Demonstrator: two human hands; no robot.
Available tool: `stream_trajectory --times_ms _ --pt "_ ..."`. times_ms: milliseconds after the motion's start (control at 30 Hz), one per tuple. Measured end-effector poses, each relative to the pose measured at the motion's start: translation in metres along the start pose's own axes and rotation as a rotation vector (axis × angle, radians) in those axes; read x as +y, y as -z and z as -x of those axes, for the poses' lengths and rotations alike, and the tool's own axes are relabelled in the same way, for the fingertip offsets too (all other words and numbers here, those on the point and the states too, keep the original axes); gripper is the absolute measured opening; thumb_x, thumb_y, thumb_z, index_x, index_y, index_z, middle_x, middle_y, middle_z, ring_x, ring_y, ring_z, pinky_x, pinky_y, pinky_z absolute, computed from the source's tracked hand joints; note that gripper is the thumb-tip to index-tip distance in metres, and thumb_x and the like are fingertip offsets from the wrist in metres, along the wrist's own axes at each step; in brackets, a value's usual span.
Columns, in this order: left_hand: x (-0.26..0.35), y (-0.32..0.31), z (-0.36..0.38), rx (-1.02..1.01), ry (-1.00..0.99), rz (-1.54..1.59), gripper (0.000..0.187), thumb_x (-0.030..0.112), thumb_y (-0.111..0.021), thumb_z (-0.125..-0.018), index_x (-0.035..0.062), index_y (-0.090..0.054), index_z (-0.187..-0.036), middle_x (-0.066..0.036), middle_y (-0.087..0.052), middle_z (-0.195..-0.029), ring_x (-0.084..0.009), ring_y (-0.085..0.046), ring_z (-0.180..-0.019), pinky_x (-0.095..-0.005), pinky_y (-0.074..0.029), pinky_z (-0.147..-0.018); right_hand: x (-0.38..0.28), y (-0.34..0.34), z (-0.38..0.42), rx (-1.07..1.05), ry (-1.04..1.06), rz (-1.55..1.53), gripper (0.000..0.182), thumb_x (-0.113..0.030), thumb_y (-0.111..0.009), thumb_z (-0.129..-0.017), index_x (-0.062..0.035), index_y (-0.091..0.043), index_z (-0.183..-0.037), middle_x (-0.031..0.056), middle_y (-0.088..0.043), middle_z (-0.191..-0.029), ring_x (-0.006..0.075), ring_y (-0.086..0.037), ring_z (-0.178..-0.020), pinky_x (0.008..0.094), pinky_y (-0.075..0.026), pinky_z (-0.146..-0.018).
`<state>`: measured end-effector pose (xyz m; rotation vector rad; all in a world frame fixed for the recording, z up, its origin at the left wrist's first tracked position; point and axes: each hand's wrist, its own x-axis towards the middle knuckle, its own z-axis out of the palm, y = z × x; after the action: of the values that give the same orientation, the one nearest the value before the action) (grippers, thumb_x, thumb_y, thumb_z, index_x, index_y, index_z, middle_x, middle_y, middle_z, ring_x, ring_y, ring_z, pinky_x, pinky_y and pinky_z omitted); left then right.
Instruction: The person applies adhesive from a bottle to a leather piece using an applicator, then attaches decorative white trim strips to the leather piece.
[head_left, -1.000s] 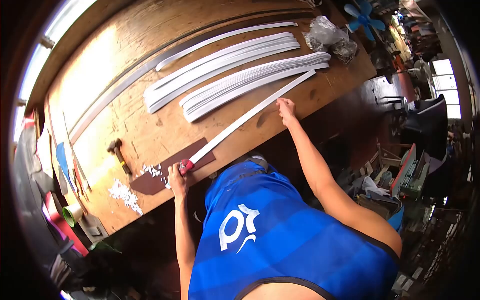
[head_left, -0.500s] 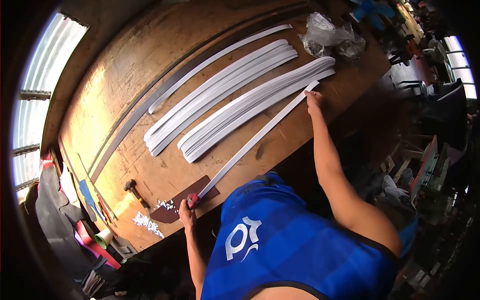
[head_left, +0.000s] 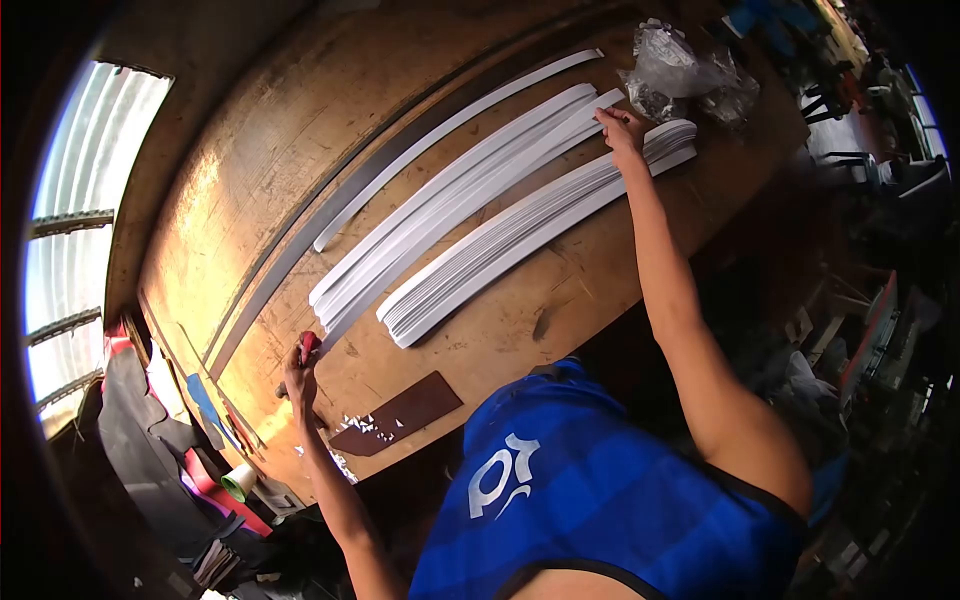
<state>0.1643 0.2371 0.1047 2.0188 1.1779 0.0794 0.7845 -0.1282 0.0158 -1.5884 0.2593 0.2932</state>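
My right hand [head_left: 622, 135] pinches the far end of a long white strip [head_left: 520, 168], which stretches over the middle stack of white strips [head_left: 455, 178]. At the strip's near end, my left hand [head_left: 298, 372] is closed around a small red object [head_left: 309, 343], its kind unclear, with the strip's end right at it. Close below my right hand lies a second, thicker stack of white strips [head_left: 540, 235]. Under my left forearm, a hammer is mostly hidden.
A dark brown board [head_left: 425, 400] with small white scraps [head_left: 372, 427] lies at the table's near edge. Crumpled clear plastic [head_left: 690, 75] sits at the far right. A single white strip [head_left: 460, 130] and a long grey strip [head_left: 270, 275] lie behind the stacks.
Both hands have moved away from the near edge, the left one also leftward, carrying the white strip from in front of the stacks to over the middle stack. The brown board is now uncovered.
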Motion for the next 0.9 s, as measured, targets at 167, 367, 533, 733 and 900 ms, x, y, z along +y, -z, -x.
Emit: stream_trajectory --times_ms 167,367,533,733,900 --pt "-0.028 0.007 -0.076 -0.002 -0.042 0.049 0.022 0.014 -0.067 -0.091 0.0014 -0.064 -0.108 -0.007 -0.067 -0.090 -0.0174 -0.060 -0.086 -0.0320 -0.046 -0.080 0.014 -0.030 -0.037 0.060 0.009 0.023 0.019 -0.011 -0.081 -0.082 -0.0023 -0.067 -0.092 0.0083 -0.074 -0.087 0.0155 -0.069 -0.078 0.0287 -0.050 -0.071" --pt "-0.002 -0.004 -0.101 -0.007 -0.020 -0.129 0.025 0.019 -0.068 -0.089 0.0061 -0.066 -0.110 -0.014 -0.070 -0.094 -0.0242 -0.065 -0.090 -0.0359 -0.047 -0.082 0.054 -0.014 -0.076 -0.031 0.036 0.149 0.025 -0.023 -0.083 -0.082 -0.0040 -0.069 -0.088 0.0038 -0.071 -0.082 0.0134 -0.063 -0.074 0.0290 -0.048 -0.067" --pt "-0.032 -0.014 -0.115 0.023 -0.051 -0.238 0.027 0.026 -0.069 -0.088 0.0090 -0.067 -0.110 -0.017 -0.071 -0.093 -0.0336 -0.068 -0.090 -0.0396 -0.049 -0.078 0.024 0.000 -0.024 -0.054 0.256 0.468 0.019 -0.017 -0.076 -0.085 -0.0005 -0.071 -0.092 0.0051 -0.072 -0.082 0.0134 -0.066 -0.076 0.0285 -0.050 -0.073" --pt "-0.021 -0.015 -0.099 0.183 -0.001 -0.214 0.022 0.016 -0.071 -0.087 0.0049 -0.068 -0.105 -0.019 -0.069 -0.089 -0.0319 -0.067 -0.083 -0.0377 -0.049 -0.075 0.040 0.010 0.051 -0.180 0.345 0.601 0.016 -0.017 -0.071 -0.089 -0.0016 -0.071 -0.094 0.0050 -0.072 -0.083 0.0143 -0.066 -0.079 0.0295 -0.051 -0.073" --pt "-0.017 -0.012 -0.044 0.438 0.023 -0.063 0.024 0.025 -0.069 -0.093 0.0055 -0.066 -0.108 -0.009 -0.065 -0.083 -0.0180 -0.058 -0.076 -0.0331 -0.046 -0.072 0.055 -0.030 0.165 -0.482 0.499 0.657 0.013 -0.017 -0.069 -0.092 -0.0046 -0.070 -0.096 0.0081 -0.071 -0.086 0.0184 -0.066 -0.076 0.0296 -0.051 -0.067"
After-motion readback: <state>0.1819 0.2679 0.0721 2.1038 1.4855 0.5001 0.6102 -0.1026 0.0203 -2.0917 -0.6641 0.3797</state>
